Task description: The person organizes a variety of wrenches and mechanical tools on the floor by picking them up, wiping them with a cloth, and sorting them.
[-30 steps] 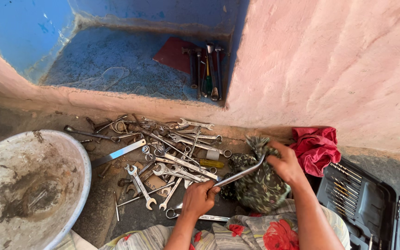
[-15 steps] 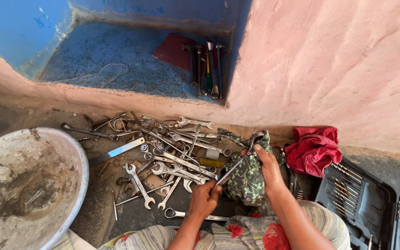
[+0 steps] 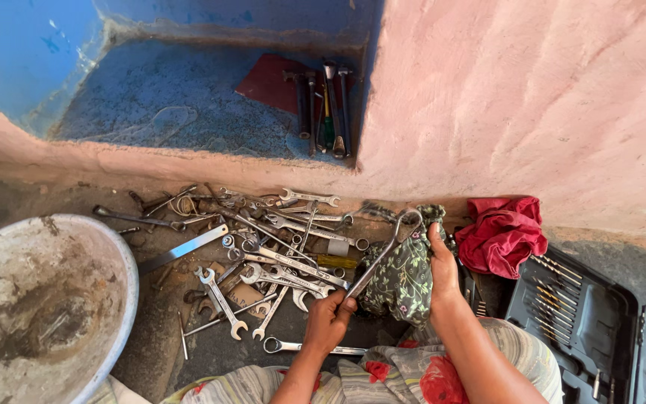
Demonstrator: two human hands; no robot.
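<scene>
Left hand gripped a long steel ring wrench; right hand pressed a dark floral cloth against it, beside scattered steel wrenches.

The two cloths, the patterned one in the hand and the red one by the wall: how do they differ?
The patterned cloth is dark green with a pale leafy print; the red cloth is plain. The patterned cloth is held in the right hand against the wrench that the left hand holds; the red cloth lies untouched by the wall. Both are crumpled.
</scene>
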